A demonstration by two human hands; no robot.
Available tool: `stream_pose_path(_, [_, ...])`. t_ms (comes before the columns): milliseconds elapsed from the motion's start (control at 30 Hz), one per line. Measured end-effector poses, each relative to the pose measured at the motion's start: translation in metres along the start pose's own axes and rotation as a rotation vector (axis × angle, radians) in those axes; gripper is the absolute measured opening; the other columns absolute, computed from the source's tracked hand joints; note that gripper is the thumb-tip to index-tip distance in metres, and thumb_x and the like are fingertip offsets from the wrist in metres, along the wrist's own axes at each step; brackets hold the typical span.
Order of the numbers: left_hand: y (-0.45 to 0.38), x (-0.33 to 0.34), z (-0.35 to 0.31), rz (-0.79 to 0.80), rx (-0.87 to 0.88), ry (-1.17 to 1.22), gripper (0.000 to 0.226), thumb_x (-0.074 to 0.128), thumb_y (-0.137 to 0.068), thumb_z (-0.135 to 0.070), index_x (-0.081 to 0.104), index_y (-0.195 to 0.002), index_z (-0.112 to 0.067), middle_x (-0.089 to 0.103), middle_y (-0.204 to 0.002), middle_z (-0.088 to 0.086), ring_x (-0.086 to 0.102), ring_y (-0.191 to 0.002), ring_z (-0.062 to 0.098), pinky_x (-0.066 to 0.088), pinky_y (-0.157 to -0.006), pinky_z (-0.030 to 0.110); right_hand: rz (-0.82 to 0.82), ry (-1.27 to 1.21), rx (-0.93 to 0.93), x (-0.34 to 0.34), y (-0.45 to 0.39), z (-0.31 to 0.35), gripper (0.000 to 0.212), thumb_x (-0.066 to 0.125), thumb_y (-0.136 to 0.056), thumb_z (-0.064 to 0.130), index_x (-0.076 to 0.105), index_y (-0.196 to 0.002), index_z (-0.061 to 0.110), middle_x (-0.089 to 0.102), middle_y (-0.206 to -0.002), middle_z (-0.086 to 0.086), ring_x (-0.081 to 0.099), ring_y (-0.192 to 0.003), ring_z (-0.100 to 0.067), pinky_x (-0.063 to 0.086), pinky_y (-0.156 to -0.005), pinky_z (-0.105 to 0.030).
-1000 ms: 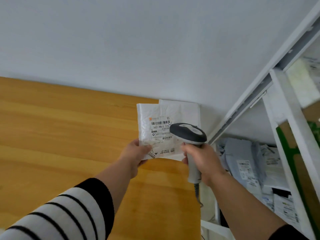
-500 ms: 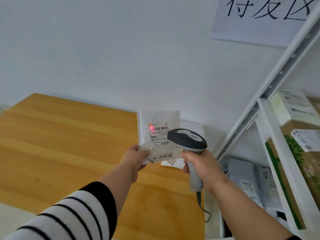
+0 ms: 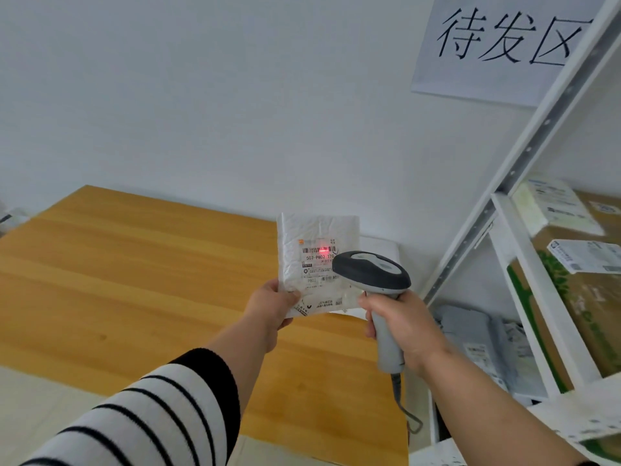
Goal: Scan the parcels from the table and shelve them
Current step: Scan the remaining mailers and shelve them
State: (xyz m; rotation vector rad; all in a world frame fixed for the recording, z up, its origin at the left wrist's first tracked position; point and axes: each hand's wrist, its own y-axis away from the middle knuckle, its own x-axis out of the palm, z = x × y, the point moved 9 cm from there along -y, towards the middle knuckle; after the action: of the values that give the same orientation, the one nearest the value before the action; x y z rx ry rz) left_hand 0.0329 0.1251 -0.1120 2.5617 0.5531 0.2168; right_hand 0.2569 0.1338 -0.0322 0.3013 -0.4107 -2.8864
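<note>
With the left hand [image 3: 273, 306] pinching only the white parcel [image 3: 317, 260] by its lower corner, just ahead of the scanner [image 3: 373, 270] gripped in the right hand [image 3: 403, 326], the floppy mailer could sag and spoil the read.

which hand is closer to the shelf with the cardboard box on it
Right. The right hand, gripping the scanner, is just left of the shelf with the cardboard box; the left hand, holding the white parcel, is farther left over the table.
</note>
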Motion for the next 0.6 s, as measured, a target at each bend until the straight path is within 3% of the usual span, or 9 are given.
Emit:
stream_pose_path(267, [0.017,-0.003,-0.001,0.026,0.02,-0.008,0.018,0.066,-0.092,-0.01,0.06,-0.093,-0.027,0.069,-0.091,-0.001,0.065,-0.074,0.013,0.05,-0.055,0.024,-0.034,-0.008,-0.018,0.002,0.023,0.006,0.021,0.069,-0.084,0.015,0.061,-0.066,0.01,0.057,-0.058,-0.008,0.059,-0.051,-0.015,0.046,-0.06,-0.033])
stream_pose_path(500, [0.032,-0.012,0.004,0.039,0.034,-0.022,0.02,0.066,-0.092,-0.009,0.06,-0.088,-0.028,0.068,-0.085,-0.004,0.064,-0.07,0.011,0.049,-0.052,0.022,-0.064,-0.045,-0.04,0.004,0.04,0.003,0.018,0.071,-0.081,0.015,0.063,-0.066,0.011,0.058,-0.055,-0.007,0.059,-0.05,-0.017,0.048,-0.064,-0.037])
stream_pose_path(600, [0.039,-0.014,0.006,0.047,0.037,-0.028,0.019,0.066,-0.092,-0.009,0.061,-0.088,-0.027,0.068,-0.084,-0.003,0.064,-0.07,0.011,0.05,-0.052,0.023,-0.068,-0.035,-0.031,0.007,0.049,0.002,0.017,0.071,-0.07,0.027,0.065,-0.063,0.013,0.059,-0.055,-0.006,0.059,-0.053,-0.018,0.049,-0.066,-0.039])
